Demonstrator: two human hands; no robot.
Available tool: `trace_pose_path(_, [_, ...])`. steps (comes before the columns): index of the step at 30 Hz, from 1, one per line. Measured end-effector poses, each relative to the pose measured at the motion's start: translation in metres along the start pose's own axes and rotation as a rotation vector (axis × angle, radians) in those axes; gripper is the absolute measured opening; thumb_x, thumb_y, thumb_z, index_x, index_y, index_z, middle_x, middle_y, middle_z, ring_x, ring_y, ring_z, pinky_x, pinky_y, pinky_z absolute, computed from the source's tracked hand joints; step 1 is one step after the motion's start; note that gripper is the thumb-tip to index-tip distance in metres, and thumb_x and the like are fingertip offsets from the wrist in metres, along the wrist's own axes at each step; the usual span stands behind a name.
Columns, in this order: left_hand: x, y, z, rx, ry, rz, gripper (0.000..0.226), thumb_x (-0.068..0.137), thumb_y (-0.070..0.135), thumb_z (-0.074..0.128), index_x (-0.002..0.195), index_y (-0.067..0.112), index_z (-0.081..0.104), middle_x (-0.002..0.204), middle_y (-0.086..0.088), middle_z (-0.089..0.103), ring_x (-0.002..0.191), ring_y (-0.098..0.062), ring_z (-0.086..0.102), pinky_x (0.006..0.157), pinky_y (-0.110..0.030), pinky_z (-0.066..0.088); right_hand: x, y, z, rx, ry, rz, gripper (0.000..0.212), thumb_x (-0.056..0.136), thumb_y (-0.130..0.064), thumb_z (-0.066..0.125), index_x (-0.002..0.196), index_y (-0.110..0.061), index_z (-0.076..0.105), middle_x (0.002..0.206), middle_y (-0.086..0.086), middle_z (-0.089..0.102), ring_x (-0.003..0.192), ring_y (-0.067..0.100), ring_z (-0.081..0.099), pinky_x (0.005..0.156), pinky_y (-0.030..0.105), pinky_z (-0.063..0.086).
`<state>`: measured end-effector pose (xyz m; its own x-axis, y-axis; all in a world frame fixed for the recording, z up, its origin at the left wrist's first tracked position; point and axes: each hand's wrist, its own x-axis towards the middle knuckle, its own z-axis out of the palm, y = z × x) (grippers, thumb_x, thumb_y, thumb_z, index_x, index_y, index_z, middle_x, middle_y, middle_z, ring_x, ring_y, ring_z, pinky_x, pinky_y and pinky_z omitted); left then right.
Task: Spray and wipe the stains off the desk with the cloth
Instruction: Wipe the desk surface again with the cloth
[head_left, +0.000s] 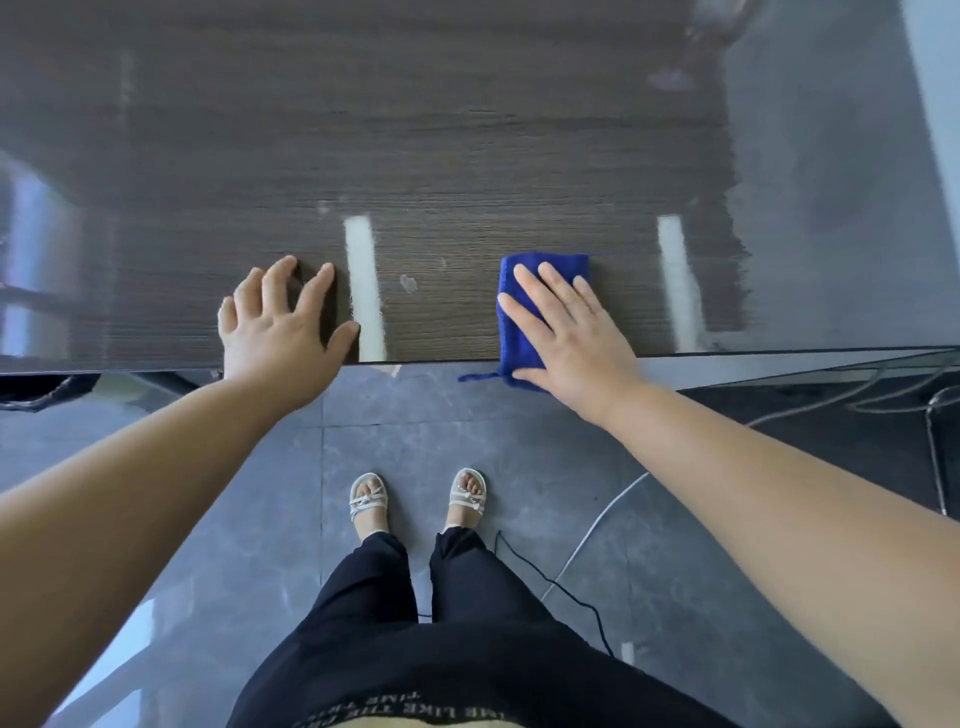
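Note:
A folded blue cloth (524, 291) lies at the front edge of the dark wood-grain desk (415, 145), a corner hanging over the edge. My right hand (576, 332) presses flat on the cloth with fingers spread. My left hand (283, 325) rests flat on the desk near the edge, to the left, fingers apart and holding nothing. A small pale stain (409, 283) sits on the desk between the two hands. No spray bottle is in view.
Two bright streaks (363, 286) (678, 280) on the glossy desk look like light reflections. Cables (587, 551) trail over the grey tiled floor (519, 447) below the desk edge. My feet in sandals stand close to the desk.

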<state>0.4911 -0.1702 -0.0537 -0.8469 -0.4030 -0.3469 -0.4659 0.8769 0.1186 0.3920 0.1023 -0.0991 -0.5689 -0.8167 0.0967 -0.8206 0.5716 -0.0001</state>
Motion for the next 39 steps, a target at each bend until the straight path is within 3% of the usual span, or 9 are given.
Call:
trace_pose_path(4, [0.003,0.002,-0.006,0.027,-0.015,0.006,0.062,0.09,0.054,0.042,0.145,0.034,0.022,0.154,-0.005,0.013,0.14,-0.032,0.008,0.113,-0.05,0.011,0.017,-0.018,0.0,0.043,-0.017,-0.085,0.085,0.066,-0.042,0.082,0.137,-0.01,0.048,0.144,0.017,0.043,0.132,0.037,0.041,0.107,0.051,0.029])
trace_pose_path(8, [0.005,-0.007,-0.016,0.067,-0.066,0.045,0.064,0.088,0.059,0.042,0.145,0.038,0.021,0.154,-0.004,0.014,0.138,-0.033,0.013,0.111,-0.05,0.017,-0.004,0.037,-0.013,0.045,-0.07,-0.27,0.089,0.069,-0.039,0.08,0.143,-0.015,0.036,0.149,0.013,0.037,0.137,0.032,0.031,0.108,0.051,0.024])
trace_pose_path(11, [0.006,-0.011,-0.02,0.078,-0.095,0.075,0.066,0.087,0.062,0.039,0.146,0.04,0.017,0.155,-0.002,0.012,0.138,-0.032,0.013,0.111,-0.048,0.017,-0.017,0.049,-0.014,0.03,-0.106,-0.18,0.091,0.07,-0.039,0.079,0.142,-0.015,0.029,0.148,0.016,0.037,0.135,0.033,0.027,0.108,0.053,0.025])
trace_pose_path(17, [0.006,-0.018,-0.017,0.064,-0.102,0.109,0.064,0.09,0.058,0.038,0.147,0.04,0.015,0.156,0.0,0.01,0.139,-0.031,0.01,0.112,-0.046,0.014,0.038,-0.037,0.0,0.022,-0.047,-0.118,0.089,0.063,-0.042,0.083,0.137,-0.01,0.046,0.143,0.02,0.043,0.13,0.04,0.041,0.104,0.055,0.028])
trace_pose_path(21, [0.009,-0.03,-0.022,-0.138,-0.068,0.109,0.052,0.094,0.044,0.044,0.144,0.033,0.032,0.152,0.001,0.023,0.138,-0.03,0.018,0.112,-0.044,0.017,0.08,-0.099,0.008,0.044,-0.019,-0.149,0.081,0.068,-0.044,0.079,0.136,-0.012,0.05,0.145,0.016,0.042,0.133,0.036,0.04,0.108,0.05,0.026])
trace_pose_path(26, [0.001,-0.081,-0.023,-0.121,0.091,-0.02,0.05,0.091,0.039,0.05,0.139,0.027,0.041,0.146,-0.003,0.032,0.135,-0.031,0.02,0.112,-0.045,0.016,0.065,-0.063,-0.001,0.068,-0.023,-0.319,0.083,0.066,-0.036,0.083,0.138,-0.014,0.047,0.145,0.014,0.042,0.132,0.035,0.041,0.107,0.051,0.027])
trace_pose_path(30, [-0.007,-0.131,-0.016,-0.109,0.142,-0.164,0.057,0.089,0.045,0.051,0.14,0.024,0.038,0.147,-0.007,0.028,0.135,-0.032,0.018,0.113,-0.047,0.016,0.043,-0.033,-0.003,0.032,-0.073,-0.253,0.091,0.066,-0.034,0.083,0.14,-0.016,0.034,0.145,0.016,0.041,0.134,0.034,0.03,0.106,0.053,0.023])
trace_pose_path(33, [-0.008,-0.143,-0.014,-0.121,0.134,-0.165,0.059,0.088,0.05,0.051,0.141,0.027,0.037,0.147,-0.006,0.027,0.135,-0.032,0.019,0.111,-0.047,0.02,0.051,-0.062,0.003,0.017,-0.041,-0.115,0.092,0.064,-0.038,0.084,0.138,-0.014,0.036,0.143,0.019,0.043,0.132,0.038,0.036,0.105,0.054,0.025])
trace_pose_path(39, [-0.003,-0.144,-0.023,-0.085,0.074,-0.162,0.059,0.089,0.051,0.05,0.142,0.03,0.034,0.146,-0.005,0.028,0.131,-0.034,0.025,0.106,-0.046,0.029,0.125,-0.168,0.015,0.034,0.017,-0.116,0.086,0.055,-0.044,0.087,0.129,-0.013,0.057,0.139,0.014,0.05,0.126,0.035,0.049,0.103,0.053,0.036])
